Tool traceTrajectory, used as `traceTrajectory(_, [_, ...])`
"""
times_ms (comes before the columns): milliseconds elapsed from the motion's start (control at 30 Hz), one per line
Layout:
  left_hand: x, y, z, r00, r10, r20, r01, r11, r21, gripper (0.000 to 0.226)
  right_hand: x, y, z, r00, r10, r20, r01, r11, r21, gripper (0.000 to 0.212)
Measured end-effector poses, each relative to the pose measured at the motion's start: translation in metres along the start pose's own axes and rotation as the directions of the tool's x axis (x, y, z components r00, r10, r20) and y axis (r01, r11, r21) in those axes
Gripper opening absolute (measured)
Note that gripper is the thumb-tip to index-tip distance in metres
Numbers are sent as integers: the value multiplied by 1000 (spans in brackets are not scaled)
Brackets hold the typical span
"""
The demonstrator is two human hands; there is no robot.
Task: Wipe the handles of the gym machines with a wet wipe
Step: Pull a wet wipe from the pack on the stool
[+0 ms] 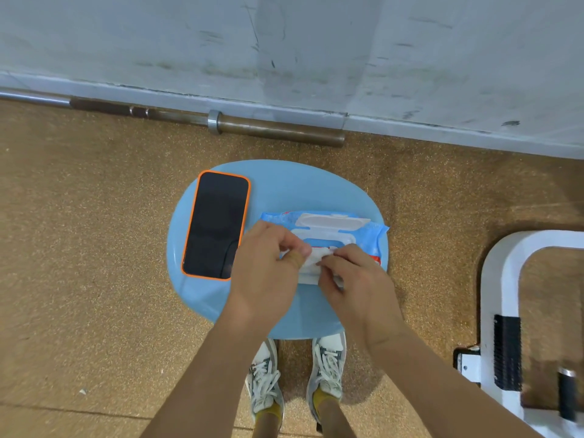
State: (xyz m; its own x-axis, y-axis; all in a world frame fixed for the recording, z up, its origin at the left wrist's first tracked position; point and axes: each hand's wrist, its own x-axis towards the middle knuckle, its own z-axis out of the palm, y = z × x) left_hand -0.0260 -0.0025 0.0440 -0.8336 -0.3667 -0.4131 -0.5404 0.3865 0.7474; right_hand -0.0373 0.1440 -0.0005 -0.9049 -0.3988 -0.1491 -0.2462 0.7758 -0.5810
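Blue plastic fills the middle of my view: a round stool [284, 184] with the wet-wipe pack [376, 238] lying on its seat toward 3 o'clock, flip lid [331, 221] thrown back toward 12. My left hand [268, 267] and right hand [357, 279] meet over the pack's opening. The fingers of both are pinched nearly closed on the white wet wipe [311, 263], left thumb and forefinger on one edge, right fingertips on the other, and the sheet is stretched between them just over the opening. Whether it has come clear of the pack I cannot tell; its lower edge hangs down toward 6 o'clock.

I judge this to be the fetching step, with no handle wiped yet. The next move calls for drawing the sheet fully clear without dragging a second one out, pressing the lid shut so the rest stay damp, then carrying the wipe to a machine. A white machine frame [502, 279] stands at 4 o'clock, with a dark ribbed grip [507, 352] on it that may be a handle.

A phone in an orange case [216, 224] lies on the stool at 9 o'clock, just beside my left hand. A barbell [275, 128] rests on the floor along the wall at 12.

The pack shows red and white print near my right hand, but no word is readable.
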Motion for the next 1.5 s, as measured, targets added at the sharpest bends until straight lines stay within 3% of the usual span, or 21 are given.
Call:
traceTrajectory(100, [-3, 3, -4, 982, -189, 32, 191, 960, -204, 25, 2, 0, -3, 998, 47, 36, -48, 999, 24, 14])
traceTrajectory(233, [4, 15, -30, 948, -288, -133, 194, 858, -475, 22, 11, -3, -12, 971, 182, 155, -184, 983, 2, 12])
traceTrajectory(300, [13, 19, -43, 954, -265, -139, 164, 853, -495, 22, 16, -11, -18, 945, 246, 214, -253, 967, 6, 16])
traceTrajectory(367, [15, 21, -43, 980, -196, -13, 172, 886, -430, 24, 21, -22, -30, 899, 370, 233, -406, 904, 133, 27])
traceTrajectory(400, [14, 19, -39, 984, -168, 51, 174, 888, -426, 25, 22, -28, -37, 856, 440, 272, -512, 797, 320, 27])
traceTrajectory(467, [9, 16, -29, 985, -153, 81, 173, 888, -425, 22, 23, -37, -51, 757, 426, 496, -636, 306, 709, 17])
traceTrajectory(500, [5, 15, -23, 986, -157, 61, 168, 887, -431, 21, 22, -40, -57, 733, 353, 582, -649, 105, 754, 19])
traceTrajectory(533, [3, 14, -18, 986, -165, 28, 161, 885, -436, 21, 21, -40, -60, 736, 287, 613, -651, 55, 757, 25])
traceTrajectory(567, [1, 14, -13, 985, -174, 1, 156, 883, -443, 23, 19, -39, -59, 760, 251, 599, -639, 123, 759, 28])
traceTrajectory(633, [-4, 18, -6, 978, -210, -13, 177, 854, -490, 23, 18, -34, -55, 818, 287, 498, -575, 377, 726, 23])
traceTrajectory(667, [-5, 20, -4, 968, -250, 0, 206, 798, -566, 22, 18, -29, -54, 833, 323, 450, -552, 427, 716, 22])
traceTrajectory(767, [-5, 22, -2, 907, -418, 57, 282, 501, -818, 21, 13, -15, -58, 821, 381, 426, -547, 307, 779, 21])
traceTrajectory(900, [-3, 13, -26, 879, -474, 50, 185, 241, -953, 19, 3, 6, -73, 740, 539, 402, -538, 115, 835, 18])
traceTrajectory(933, [-5, 13, -37, 890, -454, 51, 181, 249, -951, 20, 0, 13, -78, 727, 571, 382, -529, 112, 841, 20])
traceTrajectory(1000, [-9, 15, -54, 911, -398, 111, 293, 432, -853, 25, -2, 20, -86, 723, 593, 355, -535, 155, 830, 25])
traceTrajectory(1067, [-11, 14, -51, 890, -437, 132, 448, 779, -439, 40, -2, 18, -89, 718, 593, 364, -565, 190, 803, 30])
traceTrajectory(1100, [-14, 12, -43, 913, -391, 117, 404, 907, -117, 47, 0, 14, -89, 716, 583, 384, -583, 197, 788, 30])
traceTrajectory(1133, [-17, 12, -32, 941, -318, 112, 294, 937, 191, 49, 2, 10, -88, 713, 569, 409, -603, 200, 772, 29])
traceTrajectory(1200, [-22, 15, -8, 981, -162, 106, 80, 837, 541, 37, 6, 2, -82, 708, 555, 436, -642, 249, 725, 26])
traceTrajectory(1300, [-20, 13, 22, 996, -39, 78, -20, 768, 640, 39, 12, -6, -70, 763, 521, 381, -630, 470, 619, 25])
traceTrajectory(1500, [-10, 4, 21, 992, 50, -119, 11, 887, 461, 19, 24, -13, -35, 909, 398, 125, -410, 799, 441, 21])
